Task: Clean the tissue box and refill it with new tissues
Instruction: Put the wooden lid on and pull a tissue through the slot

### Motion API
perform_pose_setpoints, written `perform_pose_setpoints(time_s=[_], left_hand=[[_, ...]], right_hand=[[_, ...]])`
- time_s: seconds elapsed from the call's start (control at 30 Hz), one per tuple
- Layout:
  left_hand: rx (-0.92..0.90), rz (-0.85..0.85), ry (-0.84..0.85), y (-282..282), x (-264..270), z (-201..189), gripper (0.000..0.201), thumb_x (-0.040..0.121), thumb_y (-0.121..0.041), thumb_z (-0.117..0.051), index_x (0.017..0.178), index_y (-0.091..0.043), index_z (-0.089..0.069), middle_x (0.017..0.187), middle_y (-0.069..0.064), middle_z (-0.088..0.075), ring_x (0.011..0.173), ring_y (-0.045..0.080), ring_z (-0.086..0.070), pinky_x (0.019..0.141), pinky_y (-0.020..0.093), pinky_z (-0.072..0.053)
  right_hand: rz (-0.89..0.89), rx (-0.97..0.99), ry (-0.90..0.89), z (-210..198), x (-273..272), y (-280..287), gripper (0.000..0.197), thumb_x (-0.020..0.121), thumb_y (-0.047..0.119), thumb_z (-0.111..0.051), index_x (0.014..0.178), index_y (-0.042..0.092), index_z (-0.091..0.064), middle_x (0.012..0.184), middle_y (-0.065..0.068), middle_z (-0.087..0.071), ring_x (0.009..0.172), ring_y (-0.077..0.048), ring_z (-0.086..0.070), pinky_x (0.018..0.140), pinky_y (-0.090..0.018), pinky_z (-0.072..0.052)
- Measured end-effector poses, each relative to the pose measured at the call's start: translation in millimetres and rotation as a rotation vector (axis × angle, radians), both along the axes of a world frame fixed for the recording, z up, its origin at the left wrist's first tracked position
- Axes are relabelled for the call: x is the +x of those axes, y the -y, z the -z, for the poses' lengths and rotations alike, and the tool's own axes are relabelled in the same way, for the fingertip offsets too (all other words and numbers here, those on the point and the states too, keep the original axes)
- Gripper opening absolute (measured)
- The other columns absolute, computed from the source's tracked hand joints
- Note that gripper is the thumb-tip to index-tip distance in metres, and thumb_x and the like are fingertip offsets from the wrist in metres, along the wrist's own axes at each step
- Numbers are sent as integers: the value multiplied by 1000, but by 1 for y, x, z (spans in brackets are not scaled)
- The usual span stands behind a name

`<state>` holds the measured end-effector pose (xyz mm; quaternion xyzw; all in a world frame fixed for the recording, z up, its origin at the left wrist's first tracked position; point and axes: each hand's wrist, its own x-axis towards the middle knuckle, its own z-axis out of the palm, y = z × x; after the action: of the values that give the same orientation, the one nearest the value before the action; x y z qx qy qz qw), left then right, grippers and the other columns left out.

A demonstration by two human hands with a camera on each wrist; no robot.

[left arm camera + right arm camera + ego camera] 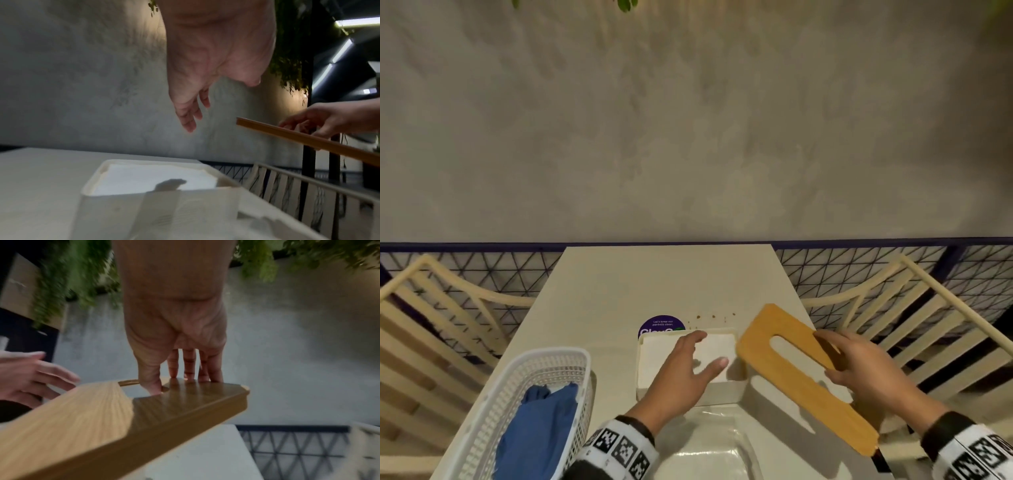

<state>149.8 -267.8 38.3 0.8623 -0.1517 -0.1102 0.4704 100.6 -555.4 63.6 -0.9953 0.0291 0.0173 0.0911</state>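
A cream tissue box (724, 390) (156, 209) sits open on the table, with a white stack of tissues (717, 347) (148, 178) inside. My left hand (688, 363) (205, 81) hovers above the tissues with fingers spread and holds nothing. The wooden lid (801, 370) (308, 139) (102, 418) with its long slot is tilted in the air to the right of the box. My right hand (859, 366) (179, 353) grips it, thumb through the slot and fingers over the far edge.
A white plastic basket (493, 407) with a blue cloth (537, 425) stands at the front left of the table (664, 284). A purple sticker (661, 325) lies behind the box. Clear plastic wrap (709, 442) lies at the front. Slatted chairs (424, 329) flank both sides.
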Motion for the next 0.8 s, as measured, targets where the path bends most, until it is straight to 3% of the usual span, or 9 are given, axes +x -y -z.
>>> perform_pose_setpoints(time_s=[0.07, 0.13, 0.2, 0.33, 0.47, 0.57, 0.63, 0.73, 0.8], left_hand=[[-70, -15, -72, 8, 5, -5, 57, 90, -47, -50, 139, -21, -36, 134, -3, -50, 113, 8, -51, 97, 24, -43], [-151, -38, -169, 8, 9, -6, 47, 92, -40, -51, 131, -15, -44, 114, 1, -61, 100, 16, -61, 90, 36, -54], [-310, -146, -281, 0, 15, -4, 36, 93, -27, -55, 124, -9, -51, 105, 5, -65, 93, 24, -65, 86, 45, -56], [-497, -410, -319, -31, 31, 5, 16, 92, -12, -55, 108, -9, -59, 105, 15, -68, 95, 31, -64, 97, 52, -49], [-556, -519, -375, -50, 46, 12, 33, 95, -16, -53, 125, -8, -43, 101, 10, -63, 92, 28, -62, 92, 50, -51], [-420, -537, -388, -52, 52, 15, 33, 97, -18, -47, 128, -14, -36, 104, 10, -59, 81, 21, -60, 68, 34, -54], [-202, -566, -346, -52, 55, 21, 34, 97, -18, -46, 128, -4, -42, 115, 16, -58, 84, 23, -59, 67, 31, -51], [39, -548, -335, -55, 62, 38, 34, 94, -18, -51, 123, 0, -54, 120, 17, -61, 103, 30, -59, 88, 37, -49], [115, -516, -347, -57, 64, 48, 33, 93, -18, -53, 121, -1, -57, 119, 16, -63, 107, 30, -59, 89, 33, -46]], right_hand=[[-97, -14, 13, -10, 4, -25, 64, 83, 35, -63, 139, 34, -32, 122, 10, -48, 104, -9, -47, 84, -20, -42], [-164, 22, 33, -12, 13, -50, 62, 83, 33, -63, 137, 36, -34, 122, 11, -49, 105, -9, -46, 85, -22, -43], [-190, 84, 95, -10, 25, -70, 59, 82, 30, -65, 135, 35, -39, 124, 11, -51, 106, -11, -46, 87, -25, -43], [110, 323, 168, 3, 50, -89, 59, 82, 27, -69, 134, 25, -42, 132, -1, -48, 118, -21, -41, 94, -32, -39], [392, 1025, -143, 17, 74, -101, 45, 86, 22, -66, 124, 9, -46, 109, -12, -58, 96, -26, -58, 82, -38, -49], [460, 1008, -77, 29, 92, -109, 18, 84, 19, -69, 80, 8, -55, 81, -8, -58, 73, -22, -56, 69, -34, -47], [506, 896, -91, 42, 102, -111, 35, 82, 20, -70, 61, 12, -43, 64, -4, -47, 61, -20, -47, 59, -29, -38], [554, 826, -225, 57, 110, -110, 20, 82, 15, -69, 77, 4, -53, 79, -11, -55, 75, -24, -53, 65, -29, -41], [518, 735, -282, 65, 113, -110, 15, 85, 10, -63, 94, 0, -57, 96, -15, -57, 87, -26, -55, 70, -28, -43]])
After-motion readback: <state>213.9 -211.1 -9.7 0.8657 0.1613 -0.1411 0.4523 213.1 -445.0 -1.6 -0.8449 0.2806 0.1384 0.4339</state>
